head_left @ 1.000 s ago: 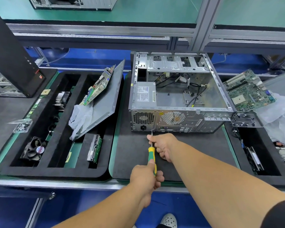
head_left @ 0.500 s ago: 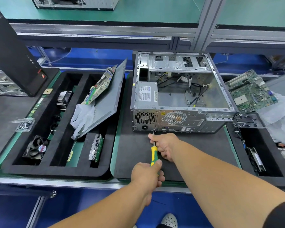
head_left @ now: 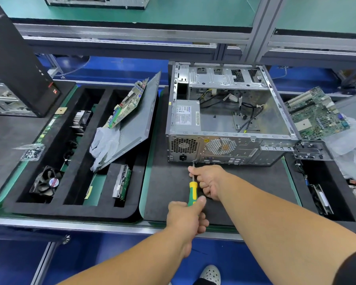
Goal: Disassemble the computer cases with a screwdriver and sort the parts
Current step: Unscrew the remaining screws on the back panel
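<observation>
**Screwdriver lined up on the rear panel, low by the power supply**

Little has shifted since the earlier frames: both hands sit on the tool much as before, the left hand (head_left: pixel 185 218) having slid a touch up the handle so that its thumb now lies along the green grip; the case has not moved on the bench (head_left: pixel 173 194).

That left hand is curled round the rear of the screwdriver (head_left: pixel 192 192), nearest the body; the right hand (head_left: pixel 209 182) is ahead of it, fingers folded under and thumb and forefinger pinching the bare shaft just behind the tip. The screwdriver's long axis runs straight away from the person, handle near, tip far; it meets the lower edge of the rear panel of the computer case (head_left: pixel 230 128) just right of the power socket (head_left: pixel 183 157), though whether the tip is seated in a screw head is too small to tell.

The case lies directly beyond both hands, open side up, its long axis running away from the person; the power supply (head_left: pixel 186 117) sits in its near left corner, right behind the point of contact. The right hand is the nearer to the panel and guides; the left, behind it, is placed to turn. My judgement: the coming turn depends on keeping shaft and screw on one line, square to the panel.

Left of the hands stands a foam tray (head_left: pixel 103 210) holding a fan (head_left: pixel 47 182) and a leaning side panel (head_left: pixel 136 128); right of the case lies a motherboard (head_left: pixel 314 114).
</observation>
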Available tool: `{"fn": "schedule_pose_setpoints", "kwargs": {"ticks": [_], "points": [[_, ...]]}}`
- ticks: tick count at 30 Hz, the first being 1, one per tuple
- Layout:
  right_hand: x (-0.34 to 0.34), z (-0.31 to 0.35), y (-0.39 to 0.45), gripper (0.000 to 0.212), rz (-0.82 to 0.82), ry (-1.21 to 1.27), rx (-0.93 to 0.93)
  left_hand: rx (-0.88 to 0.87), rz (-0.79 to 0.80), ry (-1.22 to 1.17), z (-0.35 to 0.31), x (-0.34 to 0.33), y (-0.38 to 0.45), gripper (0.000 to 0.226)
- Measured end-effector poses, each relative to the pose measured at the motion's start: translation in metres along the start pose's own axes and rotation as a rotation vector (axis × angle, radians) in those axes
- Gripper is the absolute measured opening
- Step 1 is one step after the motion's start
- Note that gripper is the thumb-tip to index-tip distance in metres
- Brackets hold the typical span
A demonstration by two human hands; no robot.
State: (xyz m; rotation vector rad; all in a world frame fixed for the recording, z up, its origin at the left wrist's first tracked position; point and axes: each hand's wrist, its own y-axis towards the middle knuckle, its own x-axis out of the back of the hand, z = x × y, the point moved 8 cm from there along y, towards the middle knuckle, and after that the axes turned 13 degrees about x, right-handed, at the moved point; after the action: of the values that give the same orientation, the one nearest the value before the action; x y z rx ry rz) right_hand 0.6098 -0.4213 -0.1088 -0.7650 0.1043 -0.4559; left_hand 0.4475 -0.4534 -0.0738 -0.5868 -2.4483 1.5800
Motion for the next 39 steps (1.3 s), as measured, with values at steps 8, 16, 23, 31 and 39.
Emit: {"fn": "schedule_pose_setpoints", "kwargs": {"ticks": [8,16,23,31,39], "points": [[0.002,0.002,0.0,0.033,-0.008,0.043,-0.015,0.146,0.062,-0.226,0.007,-0.005,0.0,0.034],[0.001,0.001,0.002,0.028,-0.016,0.06,0.014,0.098,0.051,-0.087,-0.002,0.0,-0.007,0.044],[0.001,0.006,-0.006,0.032,-0.048,0.063,0.039,0.054,0.003,-0.057,0.0,0.004,-0.01,0.024],[0.003,0.006,-0.005,0.024,-0.033,0.087,-0.003,0.226,0.17,-0.179,0.008,-0.006,-0.016,0.066],[0.002,0.006,-0.004,0.029,-0.118,0.091,0.043,-0.035,-0.035,0.101,-0.007,0.003,-0.008,0.042]]}}
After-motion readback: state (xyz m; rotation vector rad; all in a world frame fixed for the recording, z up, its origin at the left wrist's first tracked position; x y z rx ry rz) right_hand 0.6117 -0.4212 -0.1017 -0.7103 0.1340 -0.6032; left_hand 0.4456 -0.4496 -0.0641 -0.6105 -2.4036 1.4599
